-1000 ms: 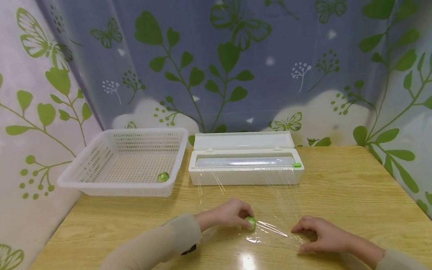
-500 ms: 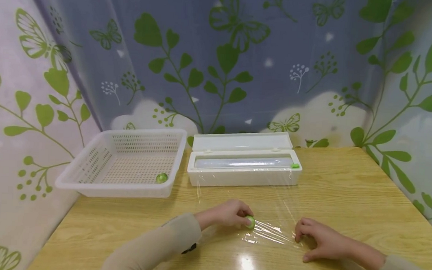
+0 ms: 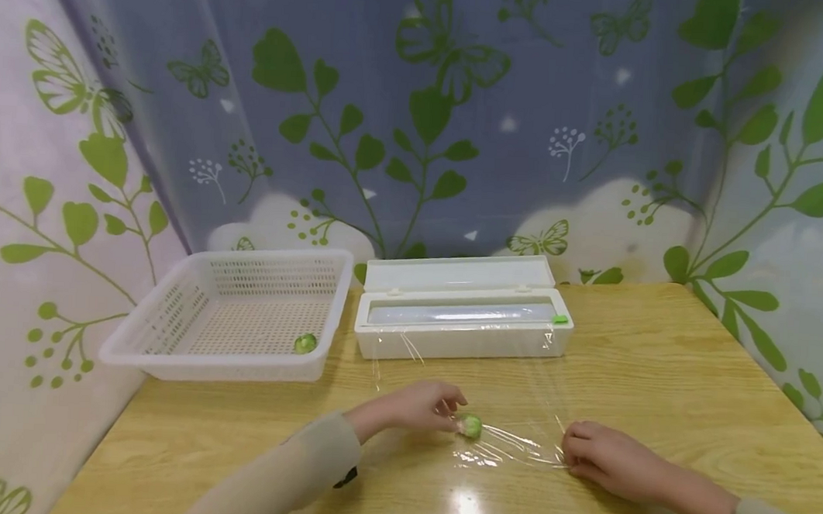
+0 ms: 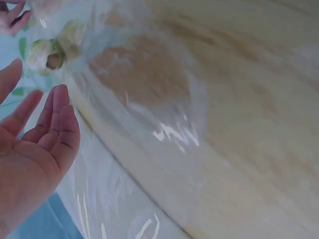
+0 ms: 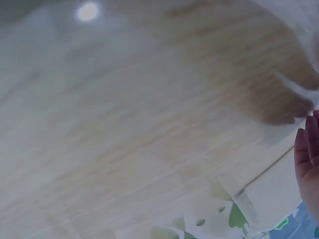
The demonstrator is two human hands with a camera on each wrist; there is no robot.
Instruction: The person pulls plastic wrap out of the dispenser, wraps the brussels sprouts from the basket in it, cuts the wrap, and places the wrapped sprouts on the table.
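A small green sprout (image 3: 471, 427) lies on the clear plastic film (image 3: 523, 443), which wrinkles from it toward the right. Just left of the sprout is the left hand (image 3: 418, 406). In the left wrist view that hand (image 4: 37, 154) has its fingers extended and parted from the thumb, with the sprout (image 4: 46, 56) beyond the fingertips, not gripped. The right hand (image 3: 613, 460) pinches the film's right edge between thumb and fingers. Only part of the right hand (image 5: 309, 164) shows at the right border of its wrist view.
A white box (image 3: 459, 345) with its lid raised holds the film roll (image 3: 450, 315); film runs from it toward the hands. Left of it, a white perforated basket (image 3: 213, 365) holds another green sprout (image 3: 305, 344). A patterned curtain (image 3: 365, 68) hangs behind the wooden table (image 3: 629, 361).
The left hand has let go of the sprout and moved slightly left. The right hand's thumb and fingers have closed together on the film's edge.
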